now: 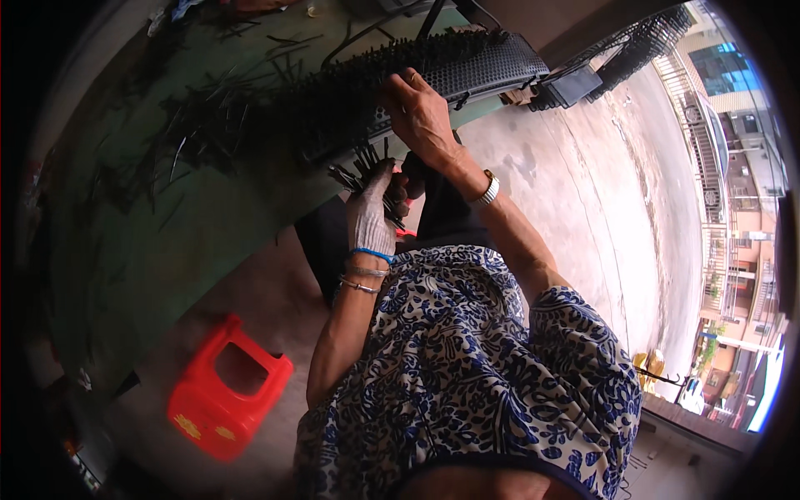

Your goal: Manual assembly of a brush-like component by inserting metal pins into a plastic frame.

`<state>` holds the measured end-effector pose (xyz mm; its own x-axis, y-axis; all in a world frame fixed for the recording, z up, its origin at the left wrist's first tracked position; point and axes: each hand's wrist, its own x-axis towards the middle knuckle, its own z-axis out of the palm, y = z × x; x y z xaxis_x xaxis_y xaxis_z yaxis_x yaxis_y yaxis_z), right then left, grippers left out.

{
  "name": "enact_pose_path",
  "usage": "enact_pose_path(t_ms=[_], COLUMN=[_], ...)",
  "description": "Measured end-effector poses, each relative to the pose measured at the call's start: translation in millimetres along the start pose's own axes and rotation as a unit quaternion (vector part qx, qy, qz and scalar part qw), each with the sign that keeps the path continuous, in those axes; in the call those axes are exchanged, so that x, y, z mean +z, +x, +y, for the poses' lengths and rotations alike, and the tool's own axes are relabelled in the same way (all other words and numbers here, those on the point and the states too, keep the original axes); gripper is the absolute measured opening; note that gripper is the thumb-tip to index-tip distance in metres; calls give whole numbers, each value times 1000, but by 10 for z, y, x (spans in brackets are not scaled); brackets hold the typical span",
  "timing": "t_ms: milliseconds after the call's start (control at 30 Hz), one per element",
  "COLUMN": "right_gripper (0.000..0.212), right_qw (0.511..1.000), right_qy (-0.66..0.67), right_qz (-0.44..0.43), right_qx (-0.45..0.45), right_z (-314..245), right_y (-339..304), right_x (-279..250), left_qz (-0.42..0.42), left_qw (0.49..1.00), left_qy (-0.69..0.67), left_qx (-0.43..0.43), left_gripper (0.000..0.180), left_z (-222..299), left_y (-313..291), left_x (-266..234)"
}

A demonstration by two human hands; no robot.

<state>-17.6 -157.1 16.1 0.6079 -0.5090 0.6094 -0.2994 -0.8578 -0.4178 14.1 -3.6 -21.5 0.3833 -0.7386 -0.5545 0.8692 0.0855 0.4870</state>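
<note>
My left hand (373, 212), in a whitish knitted glove, is wrapped round a bundle of thin dark strips (365, 163) whose ends stick out past the fingers. Just beyond it, my bare right hand (419, 118) hovers at or over a black perforated panel (492, 77). Its fingers are pinched together, and whatever is between them is too small or hidden to make out. Many short dark pieces (333, 96) stand up in the panel's holes, crowded along its far and left part.
A green tabletop (108, 275) lies to the left, with loose dark strips (208, 117) scattered across it. On the floor below sits a red cut-open plastic container (225, 412). Black mesh panels (617, 54) stand at the far right, near pale concrete ground (583, 192).
</note>
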Motion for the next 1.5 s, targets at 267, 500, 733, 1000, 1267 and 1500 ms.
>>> enact_pose_path(t_ms=[267, 500, 733, 1000, 1267, 1500], right_gripper=[10, 23, 13, 9, 6, 7], right_qw=[997, 996, 878, 970, 971, 962], right_qy=[-15, 11, 369, 203, 225, 261], right_qz=[-70, -77, -208, 82, 55, 27], right_qx=[-12, 46, 224, 102, 54, 76], right_z=[-18, -6, 48, 146, 211, 205], right_y=[71, -171, -339, -30, 20, 36], right_x=[6, -332, -590, -363, -145, -190], left_qz=[-6, 4, 30, 10, 52, 50], left_qw=[1000, 1000, 999, 997, 998, 998], left_qy=[1, 3, 29, -68, -3, 5], left_qx=[-13, 6, 31, 18, 36, 28], left_gripper=[21, 21, 20, 18, 19, 20], left_z=[49, -20, -82, -147, -196, -142], left_y=[-25, -39, -143, -2, 51, -26], left_x=[28, 62, 394, 404, 278, 365])
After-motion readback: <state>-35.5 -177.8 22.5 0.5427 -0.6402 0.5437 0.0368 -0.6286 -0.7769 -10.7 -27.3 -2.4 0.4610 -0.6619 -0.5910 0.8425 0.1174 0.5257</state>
